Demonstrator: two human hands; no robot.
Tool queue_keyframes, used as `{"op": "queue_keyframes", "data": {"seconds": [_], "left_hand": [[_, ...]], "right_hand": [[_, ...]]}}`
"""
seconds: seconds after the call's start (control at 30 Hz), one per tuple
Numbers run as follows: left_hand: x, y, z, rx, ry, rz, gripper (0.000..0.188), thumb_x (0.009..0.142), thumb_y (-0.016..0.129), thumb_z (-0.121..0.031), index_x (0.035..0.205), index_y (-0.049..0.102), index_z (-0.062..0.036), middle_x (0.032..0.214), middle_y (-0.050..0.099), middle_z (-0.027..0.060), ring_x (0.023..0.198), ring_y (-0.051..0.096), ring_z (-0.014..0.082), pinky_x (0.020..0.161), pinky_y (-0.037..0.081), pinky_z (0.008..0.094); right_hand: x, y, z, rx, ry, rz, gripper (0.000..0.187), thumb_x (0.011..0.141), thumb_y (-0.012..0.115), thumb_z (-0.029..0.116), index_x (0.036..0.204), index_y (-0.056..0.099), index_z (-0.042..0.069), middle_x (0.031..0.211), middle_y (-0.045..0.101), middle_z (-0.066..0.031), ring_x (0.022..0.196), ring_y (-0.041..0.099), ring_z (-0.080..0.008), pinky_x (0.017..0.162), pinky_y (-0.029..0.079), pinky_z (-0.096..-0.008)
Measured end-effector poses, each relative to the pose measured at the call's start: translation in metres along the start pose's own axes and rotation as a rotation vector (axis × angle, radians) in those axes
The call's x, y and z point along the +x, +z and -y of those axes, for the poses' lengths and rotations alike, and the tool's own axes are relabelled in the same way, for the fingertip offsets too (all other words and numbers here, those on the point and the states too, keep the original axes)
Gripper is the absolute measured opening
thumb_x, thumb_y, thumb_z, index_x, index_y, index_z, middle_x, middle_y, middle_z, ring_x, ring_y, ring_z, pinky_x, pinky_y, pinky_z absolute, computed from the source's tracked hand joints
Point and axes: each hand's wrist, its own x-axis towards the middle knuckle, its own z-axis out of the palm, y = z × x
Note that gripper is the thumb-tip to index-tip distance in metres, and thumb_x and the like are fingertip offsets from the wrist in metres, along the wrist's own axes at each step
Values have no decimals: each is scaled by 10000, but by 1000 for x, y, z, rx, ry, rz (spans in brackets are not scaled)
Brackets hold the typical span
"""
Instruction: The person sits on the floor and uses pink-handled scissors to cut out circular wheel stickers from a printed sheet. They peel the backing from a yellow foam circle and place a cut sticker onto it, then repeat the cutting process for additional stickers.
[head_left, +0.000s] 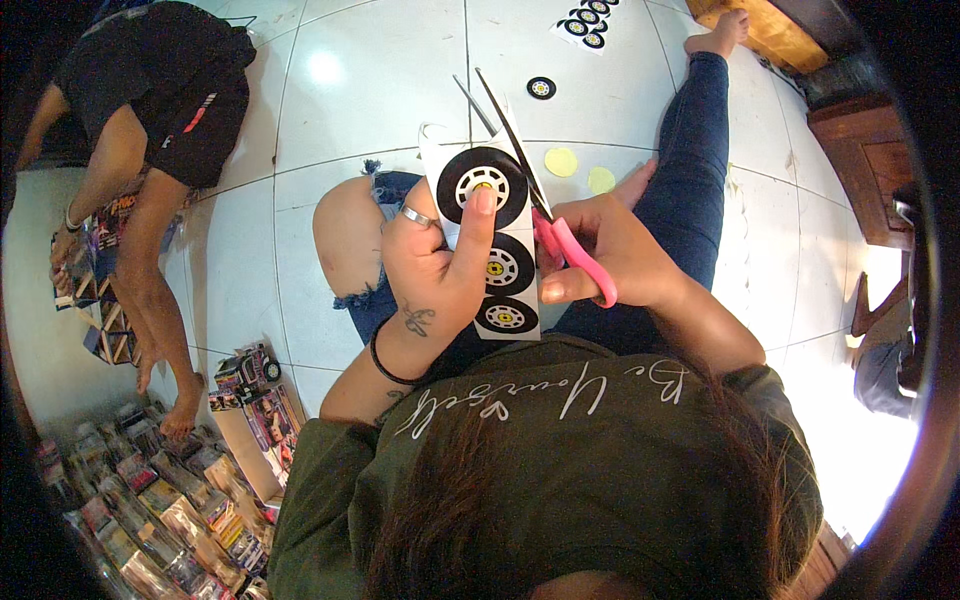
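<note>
My left hand (437, 250) grips a white paper strip (527, 318) printed with three black wheel pictures, its thumb pressed on the top wheel (455, 180). In my right hand (610, 250) is a pair of scissors (583, 262) with pink handles. Their blades are spread, one along the strip's right edge and the other showing past its top. Beyond my hands, a cut-out wheel (541, 88) lies on the tiled floor. Two pale yellow paper circles (561, 162) rest nearer to my right hand.
A sheet of wheel pictures (586, 22) lies at the far edge. On the left sits another person (150, 110) in dark clothes. Several wrapped packages (170, 500) and a printed cardboard piece (262, 425) fill the lower left. Wooden furniture (862, 170) stands at right.
</note>
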Motion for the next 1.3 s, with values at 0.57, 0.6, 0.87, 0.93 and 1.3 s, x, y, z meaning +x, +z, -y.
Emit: {"op": "queue_keyframes", "data": {"seconds": [0.57,0.6,0.87,0.93,1.3], "left_hand": [[9,-22,-1,143,124,204,150,864,569,-86,947,588,37,767,657,72,633,561,63,556,437,203],[9,-24,-1,156,129,221,151,862,571,-84,951,588,37,762,658,72,628,561,62,553,436,202],[13,-30,-2,134,145,267,168,851,584,-82,964,588,41,763,660,81,638,582,75,561,444,208],[13,-31,-2,127,145,275,170,852,583,-85,963,588,43,764,660,81,637,584,76,562,445,209],[16,-37,-2,113,141,339,147,845,579,-80,930,600,38,761,666,90,653,615,104,591,464,218]], "right_hand": [[-3,-12,17,-109,127,141,471,547,832,395,693,561,40,646,549,11,595,492,-72,538,375,-206],[-2,-12,17,-86,123,142,471,544,833,395,692,561,41,644,547,13,593,491,-72,537,374,-207],[-1,-13,17,-129,20,122,466,582,814,428,618,600,15,531,515,-3,497,453,-78,448,325,-223],[0,-13,18,-108,14,129,468,580,815,429,597,589,20,520,500,5,492,440,-75,444,313,-223],[2,-19,22,-198,45,154,488,578,813,433,511,518,49,481,439,25,470,388,-71,430,262,-232]]}}
